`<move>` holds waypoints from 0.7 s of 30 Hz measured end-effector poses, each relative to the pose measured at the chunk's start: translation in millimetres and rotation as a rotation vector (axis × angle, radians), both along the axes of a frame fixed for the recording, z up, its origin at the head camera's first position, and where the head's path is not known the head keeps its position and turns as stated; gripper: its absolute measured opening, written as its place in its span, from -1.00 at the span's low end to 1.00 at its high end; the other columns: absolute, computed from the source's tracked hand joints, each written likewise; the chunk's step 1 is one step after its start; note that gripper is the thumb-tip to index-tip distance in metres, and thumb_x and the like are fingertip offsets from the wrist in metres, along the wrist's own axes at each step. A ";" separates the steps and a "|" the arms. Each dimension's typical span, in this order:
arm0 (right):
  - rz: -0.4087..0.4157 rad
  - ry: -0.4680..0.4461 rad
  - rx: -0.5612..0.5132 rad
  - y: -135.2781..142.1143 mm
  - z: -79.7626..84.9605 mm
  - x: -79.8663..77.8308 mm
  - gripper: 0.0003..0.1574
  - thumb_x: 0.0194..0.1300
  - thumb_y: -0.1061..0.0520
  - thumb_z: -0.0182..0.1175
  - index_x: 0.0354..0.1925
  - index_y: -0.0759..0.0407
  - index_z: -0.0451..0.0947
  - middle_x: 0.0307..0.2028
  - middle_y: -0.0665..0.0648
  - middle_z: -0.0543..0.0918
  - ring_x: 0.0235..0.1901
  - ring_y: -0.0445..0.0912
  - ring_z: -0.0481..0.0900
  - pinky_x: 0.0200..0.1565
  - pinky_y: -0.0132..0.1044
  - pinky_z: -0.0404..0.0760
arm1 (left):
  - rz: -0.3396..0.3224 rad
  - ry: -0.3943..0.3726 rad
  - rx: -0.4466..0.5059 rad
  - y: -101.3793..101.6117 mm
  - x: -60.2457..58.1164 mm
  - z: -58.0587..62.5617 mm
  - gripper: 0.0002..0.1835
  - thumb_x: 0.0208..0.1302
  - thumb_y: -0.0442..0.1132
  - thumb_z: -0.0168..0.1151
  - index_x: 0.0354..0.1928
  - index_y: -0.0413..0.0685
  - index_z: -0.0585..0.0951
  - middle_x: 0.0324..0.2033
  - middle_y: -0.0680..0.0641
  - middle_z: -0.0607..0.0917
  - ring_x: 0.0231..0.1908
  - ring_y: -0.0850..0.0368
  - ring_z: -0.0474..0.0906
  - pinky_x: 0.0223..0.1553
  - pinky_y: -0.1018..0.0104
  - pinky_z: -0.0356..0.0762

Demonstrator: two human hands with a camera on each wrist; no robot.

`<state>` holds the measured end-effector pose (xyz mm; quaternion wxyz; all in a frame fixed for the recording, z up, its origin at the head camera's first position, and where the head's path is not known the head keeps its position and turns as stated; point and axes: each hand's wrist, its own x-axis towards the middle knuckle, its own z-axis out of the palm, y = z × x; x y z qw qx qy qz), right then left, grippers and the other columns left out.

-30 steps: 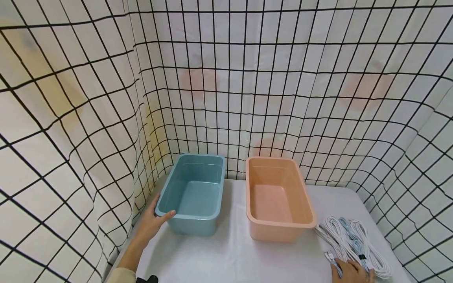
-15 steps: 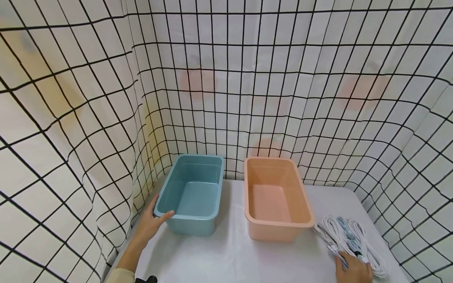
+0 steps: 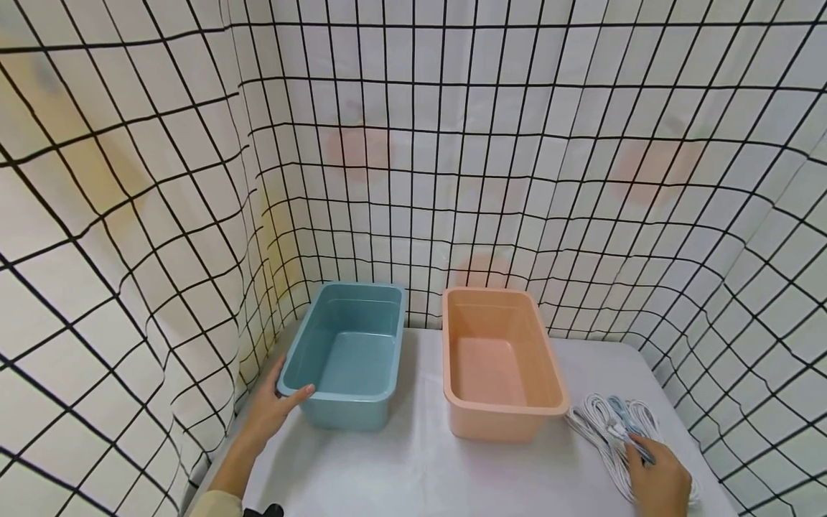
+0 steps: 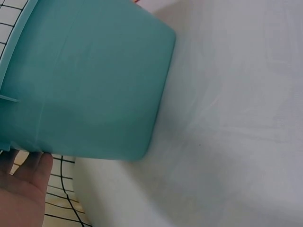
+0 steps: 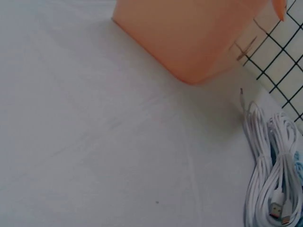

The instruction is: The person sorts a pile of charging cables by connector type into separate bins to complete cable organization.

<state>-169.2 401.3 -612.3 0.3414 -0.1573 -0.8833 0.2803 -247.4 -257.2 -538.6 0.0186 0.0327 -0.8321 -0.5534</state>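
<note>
In the head view, a blue plastic bin [image 3: 352,413] stands on the left. My left hand [image 3: 266,413] grips its near left corner, thumb over the rim and fingers along the outside; the left wrist view shows the fingertips [image 4: 41,163] against the bin's side. At the right, my right hand [image 3: 662,477] pinches a grey-blue charging cable [image 3: 639,449] with white plugs [image 3: 618,429] at its end. It is over a pile of coiled white cables [image 3: 601,431], partly hiding them. The right wrist view shows white USB plugs [image 5: 277,208] on the coils, with the hand out of sight.
A peach plastic bin [image 3: 497,424] stands between the blue bin and the cables. A white cloth [image 3: 420,467] covers the table. Black wire mesh [image 3: 439,172] with white sheeting behind encloses the back and both sides.
The right hand has come up and slightly forward over the pile, lifting the grey-blue cable with its plugs. The left hand stays on the blue bin. The head view has shifted slightly.
</note>
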 end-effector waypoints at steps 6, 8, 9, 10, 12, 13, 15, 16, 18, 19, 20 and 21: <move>0.042 -0.128 -0.052 4.2 35.4 -11.8 -0.68 0.33 0.28 0.36 0.04 0.37 0.70 0.06 0.49 0.64 0.16 0.42 0.52 0.12 0.31 0.46 | -0.009 -0.012 -0.009 -2.1 -0.5 -0.8 0.14 0.35 0.06 0.42 0.68 0.00 -0.16 0.56 -0.42 0.01 0.49 -0.47 0.02 0.36 -0.33 0.19; 0.071 -0.123 -0.051 3.9 44.5 -16.0 -0.67 0.33 0.28 0.36 0.05 0.35 0.70 0.07 0.47 0.65 0.18 0.41 0.52 0.13 0.30 0.46 | -0.008 -0.013 -0.010 -2.1 -0.6 -1.3 0.14 0.34 0.06 0.42 0.68 0.00 -0.16 0.56 -0.42 0.01 0.49 -0.47 0.02 0.36 -0.33 0.19; 0.086 -0.114 -0.043 3.8 48.1 -18.6 -0.67 0.32 0.28 0.37 0.04 0.35 0.70 0.07 0.46 0.66 0.17 0.40 0.53 0.11 0.29 0.47 | -0.008 -0.013 -0.011 -2.0 -0.7 -1.4 0.14 0.35 0.05 0.42 0.68 0.00 -0.16 0.56 -0.42 0.01 0.49 -0.47 0.02 0.36 -0.33 0.19; 0.098 -0.106 -0.041 3.8 51.2 -20.8 -0.68 0.32 0.28 0.38 0.04 0.34 0.71 0.07 0.45 0.66 0.17 0.40 0.54 0.11 0.30 0.47 | -0.007 -0.013 -0.015 -2.0 -0.9 -1.3 0.14 0.35 0.04 0.41 0.68 0.00 -0.16 0.56 -0.42 0.01 0.49 -0.47 0.02 0.36 -0.33 0.19; 0.123 -0.094 -0.036 2.9 58.4 -25.1 -0.69 0.33 0.27 0.38 0.04 0.32 0.71 0.06 0.42 0.68 0.16 0.39 0.55 0.09 0.29 0.48 | -0.007 -0.012 -0.019 -1.3 -0.7 -0.4 0.14 0.35 0.04 0.41 0.68 0.00 -0.16 0.56 -0.42 0.01 0.49 -0.47 0.02 0.36 -0.33 0.18; 0.133 -0.093 -0.034 2.5 61.9 -27.5 -0.69 0.34 0.26 0.38 0.04 0.31 0.71 0.06 0.41 0.68 0.15 0.39 0.56 0.08 0.29 0.47 | -0.008 -0.012 -0.022 -1.0 -0.6 -0.1 0.14 0.35 0.05 0.42 0.68 -0.01 -0.16 0.56 -0.43 0.01 0.49 -0.47 0.01 0.36 -0.33 0.18; 0.157 -0.083 -0.035 2.5 69.0 -33.1 -0.71 0.36 0.24 0.37 0.03 0.30 0.71 0.05 0.39 0.68 0.15 0.39 0.56 0.07 0.29 0.47 | -0.011 -0.013 -0.027 -0.6 -0.4 0.4 0.14 0.35 0.05 0.42 0.68 -0.01 -0.16 0.56 -0.43 0.01 0.49 -0.47 0.01 0.36 -0.33 0.18; 0.164 -0.086 -0.028 1.9 72.5 -36.3 -0.71 0.37 0.22 0.36 0.04 0.29 0.71 0.06 0.38 0.68 0.14 0.38 0.56 0.06 0.26 0.48 | -0.013 -0.012 -0.029 -0.3 -0.2 0.7 0.15 0.34 0.06 0.42 0.68 -0.03 -0.16 0.55 -0.44 0.01 0.48 -0.48 0.01 0.36 -0.34 0.18; 0.181 -0.080 -0.013 0.4 79.1 -43.7 -0.71 0.39 0.19 0.36 0.05 0.27 0.71 0.06 0.36 0.69 0.03 0.31 0.63 -0.05 0.06 0.58 | -0.012 -0.011 -0.029 0.1 0.1 1.3 0.15 0.34 0.06 0.43 0.68 -0.04 -0.16 0.55 -0.44 0.01 0.48 -0.49 0.02 0.35 -0.34 0.19; 0.190 -0.073 -0.014 -0.6 81.9 -47.6 -0.71 0.40 0.18 0.36 0.05 0.26 0.71 0.05 0.35 0.69 -0.05 0.24 0.65 -0.13 -0.07 0.58 | -0.010 -0.010 -0.030 0.1 0.2 1.5 0.15 0.33 0.06 0.43 0.68 -0.04 -0.15 0.55 -0.44 0.02 0.48 -0.49 0.02 0.35 -0.34 0.19; 0.201 -0.063 -0.009 -1.9 84.6 -51.5 -0.71 0.39 0.18 0.37 0.04 0.25 0.71 0.04 0.34 0.69 -0.13 0.15 0.64 -0.21 -0.20 0.56 | -0.010 -0.010 -0.031 -0.1 0.2 1.5 0.15 0.34 0.06 0.43 0.68 -0.04 -0.16 0.55 -0.44 0.02 0.48 -0.49 0.02 0.35 -0.34 0.19; 0.216 -0.052 -0.006 -3.4 87.2 -55.5 -0.71 0.39 0.18 0.38 0.04 0.25 0.71 0.03 0.34 0.70 -0.23 0.05 0.62 -0.31 -0.30 0.51 | -0.009 -0.010 -0.033 -0.3 0.2 1.6 0.15 0.34 0.06 0.43 0.68 -0.05 -0.15 0.55 -0.44 0.02 0.48 -0.49 0.03 0.35 -0.34 0.19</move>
